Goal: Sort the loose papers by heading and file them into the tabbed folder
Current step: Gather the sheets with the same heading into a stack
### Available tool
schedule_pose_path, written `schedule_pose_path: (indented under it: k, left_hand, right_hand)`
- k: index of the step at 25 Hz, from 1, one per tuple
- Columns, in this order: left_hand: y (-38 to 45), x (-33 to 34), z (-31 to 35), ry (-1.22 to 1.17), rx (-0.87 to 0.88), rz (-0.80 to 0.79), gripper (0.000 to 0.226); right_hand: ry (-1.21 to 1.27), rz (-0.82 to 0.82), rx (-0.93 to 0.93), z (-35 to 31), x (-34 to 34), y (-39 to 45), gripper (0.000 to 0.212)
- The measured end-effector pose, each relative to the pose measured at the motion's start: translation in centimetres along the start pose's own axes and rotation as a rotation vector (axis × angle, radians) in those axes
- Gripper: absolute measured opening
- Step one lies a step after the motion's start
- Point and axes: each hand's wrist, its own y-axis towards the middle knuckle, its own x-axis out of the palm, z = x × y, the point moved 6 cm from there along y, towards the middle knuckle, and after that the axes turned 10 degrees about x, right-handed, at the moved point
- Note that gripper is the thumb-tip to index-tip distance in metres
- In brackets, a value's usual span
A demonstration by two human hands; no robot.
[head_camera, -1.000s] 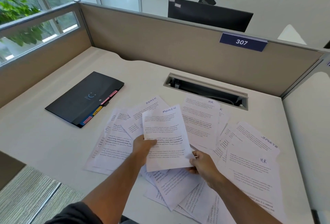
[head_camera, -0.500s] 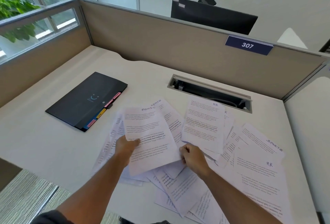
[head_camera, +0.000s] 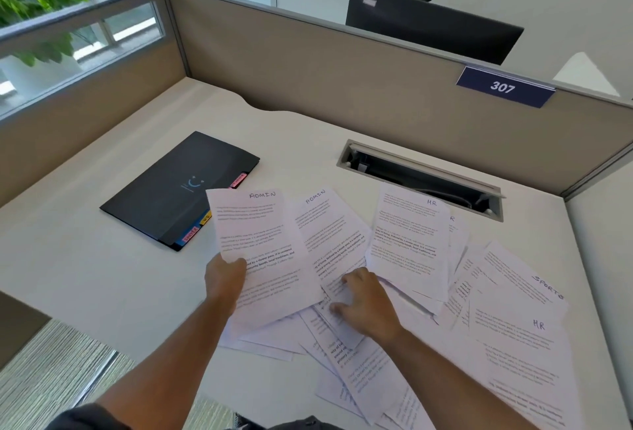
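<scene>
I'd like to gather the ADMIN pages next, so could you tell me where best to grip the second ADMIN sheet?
Pinch the second ADMIN sheet at its bottom edge, coming from the near side beside the right hand; its top lies flat, while the near end overlaps other papers.

Left of the left hand fingers the desk lies bare up to the black folder, which sits beyond the fingertips. Ahead of the right hand fingers, loose papers cover the surface up to the open cable slot; the partition wall closes the far side
</scene>
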Motion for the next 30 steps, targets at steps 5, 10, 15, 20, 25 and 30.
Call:
schedule_pose_path:
  k: [5,10,15,20,25,30]
  left_hand:
    - [0.4,-0.8,-0.4,0.045,-0.006,-0.009,0.020]
    - [0.0,-1.3,-1.0,0.067,-0.013,-0.016,0.017]
    - [-0.7,-1.8,-1.3,0.093,-0.021,-0.024,0.019]
    - [-1.1,-2.5,-2.2,0.107,-0.028,-0.043,0.020]
    - [-1.1,-3.0,-2.4,0.123,-0.030,-0.053,0.020]
    - [-1.1,-2.8,-2.1,0.130,-0.038,-0.078,0.022]
  right_hand:
    - [-0.070,0.028,-0.011,-0.1,1.1,-0.3,0.075]
    - [-0.065,0.077,-0.029,-0.3,1.2,-0.7,0.061]
    - [-0.072,0.101,-0.041,-0.3,1.1,-0.8,0.046]
    - [0.035,0.132,-0.018,0.0,0.9,-0.3,0.027]
    - [0.229,0.199,0.088,0.2,-0.9,0.7,0.015]
    - [0.523,0.279,0.200,-1.0,-3.8,0.7,0.018]
